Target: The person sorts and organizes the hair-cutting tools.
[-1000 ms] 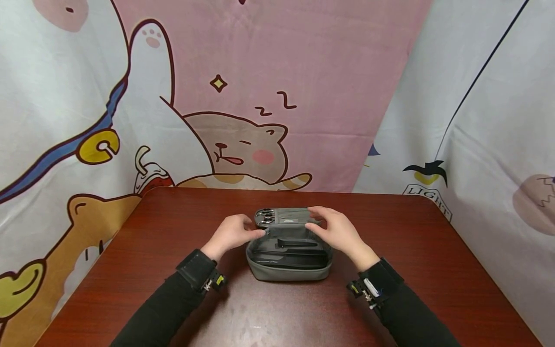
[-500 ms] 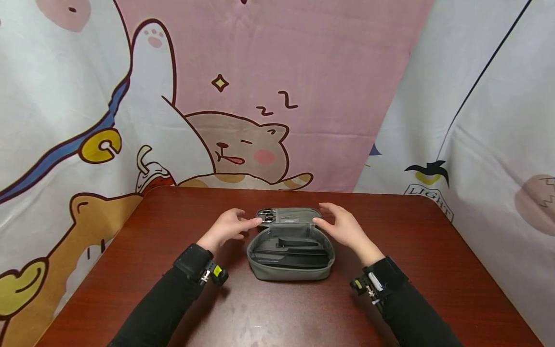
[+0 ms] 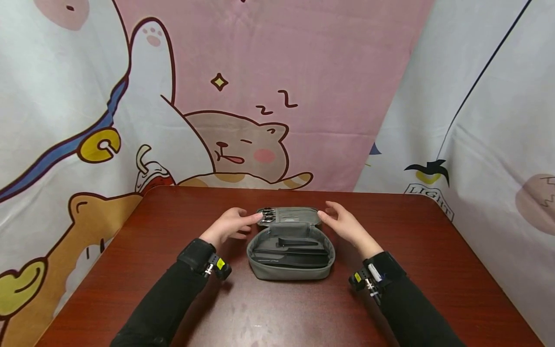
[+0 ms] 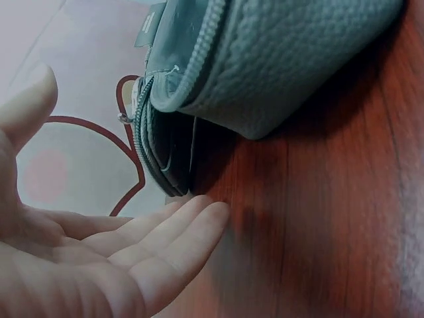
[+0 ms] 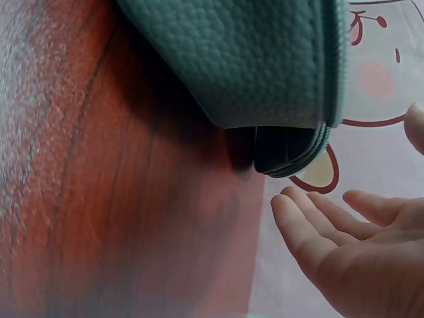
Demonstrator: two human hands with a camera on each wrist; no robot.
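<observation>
A grey-green zippered case point(image 3: 291, 274) stands unzipped on the table, its lid point(image 3: 299, 215) folded back behind it. Several shiny metal tools point(image 3: 268, 215) sit at the lid's left end. Dark, long items point(image 3: 290, 259) lie inside the body. At the lid's left end is my left hand point(image 3: 230, 224), fingers extended, thumb tip right at the edge. My right hand point(image 3: 345, 226) is at the opposite end with its thumb close to the lid. Both wrist views show the palms, left point(image 4: 99, 265) and right point(image 5: 364, 252), with relaxed fingers below the lid's edge, holding nothing.
The case stands toward the back of a reddish-brown wooden table point(image 3: 269, 313). Behind the table's rear edge hangs a cloth point(image 3: 338, 96) with cartoon animals, and a white cloth point(image 3: 490, 120) hangs at the right.
Both hands have moved outward from the case: the right off the lid's right part, the left from the front corner back to the lid's left end. The case has barely moved.
</observation>
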